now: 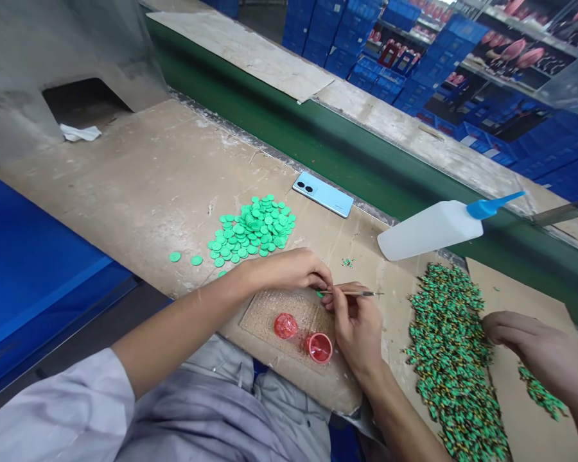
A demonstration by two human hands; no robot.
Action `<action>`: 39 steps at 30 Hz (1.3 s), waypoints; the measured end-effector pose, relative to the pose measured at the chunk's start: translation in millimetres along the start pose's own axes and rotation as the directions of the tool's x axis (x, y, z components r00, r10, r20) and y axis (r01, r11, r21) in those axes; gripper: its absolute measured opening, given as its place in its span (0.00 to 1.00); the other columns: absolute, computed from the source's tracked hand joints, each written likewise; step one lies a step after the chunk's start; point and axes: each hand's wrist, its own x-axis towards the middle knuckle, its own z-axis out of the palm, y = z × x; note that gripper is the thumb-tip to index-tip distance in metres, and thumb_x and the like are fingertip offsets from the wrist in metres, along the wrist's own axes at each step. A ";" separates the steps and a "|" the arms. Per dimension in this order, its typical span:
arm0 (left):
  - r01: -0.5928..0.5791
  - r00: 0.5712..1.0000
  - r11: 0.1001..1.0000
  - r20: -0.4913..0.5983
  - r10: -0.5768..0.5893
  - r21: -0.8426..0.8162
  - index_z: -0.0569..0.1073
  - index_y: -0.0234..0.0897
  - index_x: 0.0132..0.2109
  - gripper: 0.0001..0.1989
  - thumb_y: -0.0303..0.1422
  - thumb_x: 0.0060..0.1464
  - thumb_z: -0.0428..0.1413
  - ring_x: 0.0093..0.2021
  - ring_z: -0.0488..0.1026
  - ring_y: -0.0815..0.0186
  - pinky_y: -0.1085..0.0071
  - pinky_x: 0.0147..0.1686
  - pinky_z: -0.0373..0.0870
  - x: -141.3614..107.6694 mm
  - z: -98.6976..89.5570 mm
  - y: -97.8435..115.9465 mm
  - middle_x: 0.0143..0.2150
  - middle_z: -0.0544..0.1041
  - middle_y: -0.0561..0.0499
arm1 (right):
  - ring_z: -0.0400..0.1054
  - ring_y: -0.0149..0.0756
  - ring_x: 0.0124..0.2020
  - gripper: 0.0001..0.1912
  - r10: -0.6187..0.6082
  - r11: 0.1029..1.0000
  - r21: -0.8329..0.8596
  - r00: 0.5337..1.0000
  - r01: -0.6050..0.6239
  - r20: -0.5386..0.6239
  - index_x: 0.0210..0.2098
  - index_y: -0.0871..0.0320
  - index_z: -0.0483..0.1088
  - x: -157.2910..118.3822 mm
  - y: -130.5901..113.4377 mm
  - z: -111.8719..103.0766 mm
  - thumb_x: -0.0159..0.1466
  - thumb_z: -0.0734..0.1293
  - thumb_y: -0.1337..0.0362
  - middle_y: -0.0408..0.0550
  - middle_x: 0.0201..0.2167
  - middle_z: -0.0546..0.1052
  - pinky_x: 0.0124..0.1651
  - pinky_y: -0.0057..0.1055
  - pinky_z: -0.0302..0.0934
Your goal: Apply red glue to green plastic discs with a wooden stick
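Observation:
My left hand (308, 269) is closed, its fingertips pinching near a green disc (320, 294) that is mostly hidden between both hands. A thin wooden brush (349, 293) lies across the fingers of my right hand (357, 324), which is closed round it, dark tip to the right. Just below the hands, a small cup of red liquid (319, 347) and a red lump (286, 326) sit on a stained cardboard piece (257, 319). A heap of green discs (257, 228) lies beyond my left forearm. A few tiny green and yellow pieces (348, 262) lie beyond my right hand.
A light-blue phone (324, 194) rests by the table's back edge. To its right, a white bottle with a blue nozzle (431, 230) leans over. A large pile of small green pieces (450, 359) covers the right side, beside another person's hand (525, 337). Blue crates (433, 58) stand behind.

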 end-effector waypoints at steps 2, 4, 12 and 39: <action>-0.010 1.000 1.000 -0.008 0.010 0.009 0.84 0.38 0.47 0.13 0.21 0.63 0.57 0.42 0.81 0.68 0.78 0.41 0.69 0.8 1.5 -1.6 0.44 0.86 0.50 | 0.74 0.33 0.28 0.07 0.063 0.993 0.107 0.992 -0.051 -0.113 0.38 0.57 0.71 -0.1 0.2 -4.3 0.74 0.64 0.63 0.46 0.31 0.77 0.29 0.30 0.70; -0.039 0.999 0.999 -0.014 0.039 0.033 0.83 0.38 0.46 0.12 0.22 0.63 0.57 0.43 0.81 0.67 0.77 0.43 0.69 1.3 3.1 -3.2 0.44 0.86 0.51 | 0.74 0.31 0.27 0.07 0.107 0.982 0.180 0.965 -0.065 -0.239 0.39 0.57 0.70 0.9 0.0 -9.5 0.73 0.65 0.63 0.46 0.33 0.77 0.28 0.29 0.69; -0.083 0.996 0.993 -0.033 0.086 0.087 0.82 0.39 0.45 0.10 0.25 0.65 0.56 0.45 0.80 0.65 0.75 0.46 0.69 -1.7 3.7 -1.7 0.44 0.85 0.51 | 0.74 0.28 0.25 0.07 0.117 0.977 0.203 0.958 -0.064 -0.261 0.38 0.57 0.70 7.7 4.9 -23.0 0.73 0.66 0.62 0.43 0.33 0.77 0.27 0.25 0.71; -0.084 0.996 0.996 -0.033 0.085 0.037 0.83 0.36 0.45 0.08 0.25 0.65 0.58 0.44 0.80 0.66 0.75 0.47 0.69 1.5 3.5 -6.6 0.43 0.85 0.49 | 0.75 0.31 0.26 0.06 0.133 0.962 0.253 0.983 -0.099 -0.123 0.39 0.56 0.71 3.2 12.8 -20.5 0.73 0.66 0.61 0.45 0.34 0.78 0.30 0.28 0.73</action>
